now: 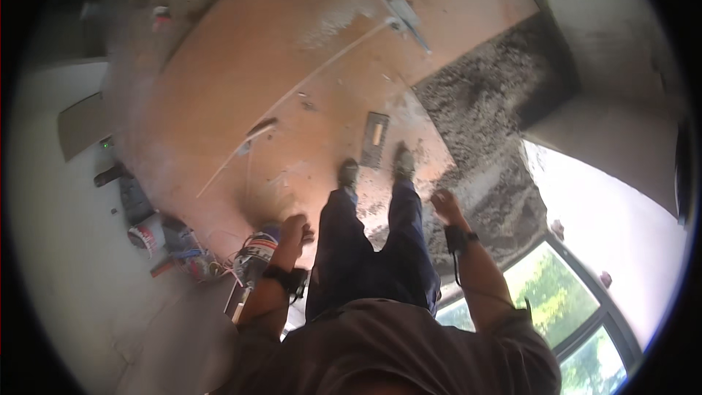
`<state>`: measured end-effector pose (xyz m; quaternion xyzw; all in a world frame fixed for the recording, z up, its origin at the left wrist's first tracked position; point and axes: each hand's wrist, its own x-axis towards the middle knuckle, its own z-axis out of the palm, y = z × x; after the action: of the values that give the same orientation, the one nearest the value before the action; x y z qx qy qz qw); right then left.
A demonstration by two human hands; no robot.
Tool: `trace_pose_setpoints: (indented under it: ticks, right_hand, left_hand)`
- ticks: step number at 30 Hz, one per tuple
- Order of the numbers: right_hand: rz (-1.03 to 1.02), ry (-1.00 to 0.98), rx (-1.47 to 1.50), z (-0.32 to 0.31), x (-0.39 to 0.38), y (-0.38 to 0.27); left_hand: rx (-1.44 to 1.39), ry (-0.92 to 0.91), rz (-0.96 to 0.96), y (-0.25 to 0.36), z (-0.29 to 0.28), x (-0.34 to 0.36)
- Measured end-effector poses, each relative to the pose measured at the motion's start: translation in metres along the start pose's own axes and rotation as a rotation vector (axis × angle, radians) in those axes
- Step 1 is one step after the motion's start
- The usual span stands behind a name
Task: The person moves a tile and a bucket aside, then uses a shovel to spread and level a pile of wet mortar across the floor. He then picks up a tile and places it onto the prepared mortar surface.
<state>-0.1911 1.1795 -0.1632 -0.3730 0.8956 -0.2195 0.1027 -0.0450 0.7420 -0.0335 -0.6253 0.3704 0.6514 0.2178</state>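
Note:
My left hand (296, 231) hangs beside my left thigh with its fingers curled in; I see nothing in it. It is nearest to a bucket (256, 250) with a white, red and black side. My right hand (444, 205) hangs out to the right of my legs, its fingers also curled and nothing visible in them. Just ahead of my shoes (403, 162) a flat, grey plastering float (375, 140) with a pale handle lies on the orange-brown boards. Both hands are well apart from it. A dark band with a small device sits on each forearm.
Large smeared boards (241, 66) cover the floor. A long-bladed tool (407, 23) lies farther ahead, and a thin strip (314, 88) crosses the boards. Rough grey rubble (490, 88) borders them on the right, near a window (559, 285). Containers and cables (201, 263) crowd the left.

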Motion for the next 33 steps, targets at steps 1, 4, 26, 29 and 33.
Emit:
trace_pose_setpoints:
  ticks: [1,4,26,29,33]
  right_hand:
    - [0.593,-0.183,0.518,0.013,0.018,0.009]
    - [0.661,-0.224,0.4,0.021,0.101,0.032]
    - [-0.017,-0.696,-0.285,0.266,0.226,0.11]
    - [0.336,-0.585,-0.131,0.168,0.19,0.116]
    - [0.252,-0.187,-0.492,0.067,0.078,0.179]
  left_hand:
    - [-0.066,-0.041,-0.083,-0.018,-0.004,0.007]
    - [-0.164,-0.042,-0.277,-0.058,0.022,-0.002]
    - [-0.426,0.061,-0.877,-0.11,-0.005,0.032]
    - [-0.321,0.092,-0.833,-0.096,-0.001,0.037]
    - [-0.2,-0.082,-0.58,-0.066,0.016,0.039]
